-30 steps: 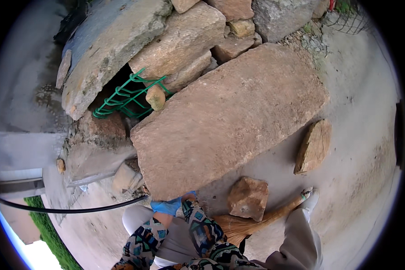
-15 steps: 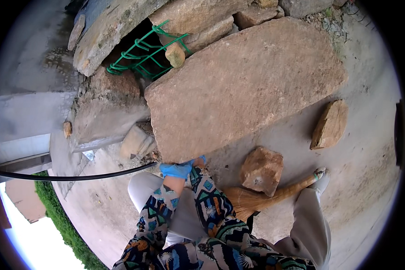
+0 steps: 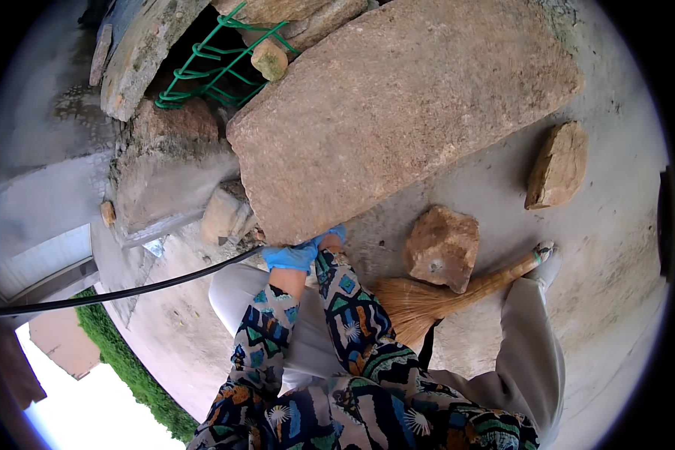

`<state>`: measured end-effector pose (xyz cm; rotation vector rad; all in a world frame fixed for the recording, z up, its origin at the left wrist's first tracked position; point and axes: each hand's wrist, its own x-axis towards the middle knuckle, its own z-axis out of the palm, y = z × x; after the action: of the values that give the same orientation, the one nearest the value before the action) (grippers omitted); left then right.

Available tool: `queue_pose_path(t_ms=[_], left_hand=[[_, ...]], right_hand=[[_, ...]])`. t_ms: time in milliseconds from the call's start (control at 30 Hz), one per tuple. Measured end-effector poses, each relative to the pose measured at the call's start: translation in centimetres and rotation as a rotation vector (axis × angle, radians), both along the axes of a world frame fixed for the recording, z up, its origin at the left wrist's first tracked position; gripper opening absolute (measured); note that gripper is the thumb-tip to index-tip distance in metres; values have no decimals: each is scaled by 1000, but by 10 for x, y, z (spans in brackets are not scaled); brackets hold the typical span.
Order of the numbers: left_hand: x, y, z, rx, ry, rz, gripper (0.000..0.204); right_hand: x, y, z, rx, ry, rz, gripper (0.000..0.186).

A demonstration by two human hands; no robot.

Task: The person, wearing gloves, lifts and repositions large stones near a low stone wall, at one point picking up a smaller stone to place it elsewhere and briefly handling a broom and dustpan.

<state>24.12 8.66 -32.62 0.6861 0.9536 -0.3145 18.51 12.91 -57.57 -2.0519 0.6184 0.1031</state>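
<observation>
A large, flat, brownish stone slab (image 3: 405, 112) slants across the view, its near left end close to my knees. Both my hands wear blue gloves and are at that end. My left hand (image 3: 289, 257) grips the slab's lower edge, and my right hand (image 3: 331, 236) is on the same edge just to its right. The stone hides most of the fingers. Behind my right forearm, a straw broom (image 3: 427, 306) lies on the ground, with a rough reddish rock (image 3: 442, 249) against it.
Green wire mesh (image 3: 217, 71) and a small stone (image 3: 269, 60) are beside the slab's upper left edge. Stacked stones surround a dark gap there. Another rock (image 3: 559, 166) lies at right. A black hose or cable (image 3: 150, 289) runs in from the left toward my hands.
The view has tilted, so the slab, rocks and my hands appear higher in the picture. My hands stay at the slab's near edge.
</observation>
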Motion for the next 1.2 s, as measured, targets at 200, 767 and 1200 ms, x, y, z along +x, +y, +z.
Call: queue_pose_path(t_ms=[200, 767, 1200], left_hand=[[2, -10, 4, 35, 20, -38, 56], [-1, -7, 0, -89, 27, 153, 53], [13, -18, 15, -152, -40, 179, 58]], right_hand=[[5, 5, 7, 4, 245, 145, 44], [1, -74, 109, 789, 259, -502, 35], [28, -100, 113, 1967, -44, -1326, 37]])
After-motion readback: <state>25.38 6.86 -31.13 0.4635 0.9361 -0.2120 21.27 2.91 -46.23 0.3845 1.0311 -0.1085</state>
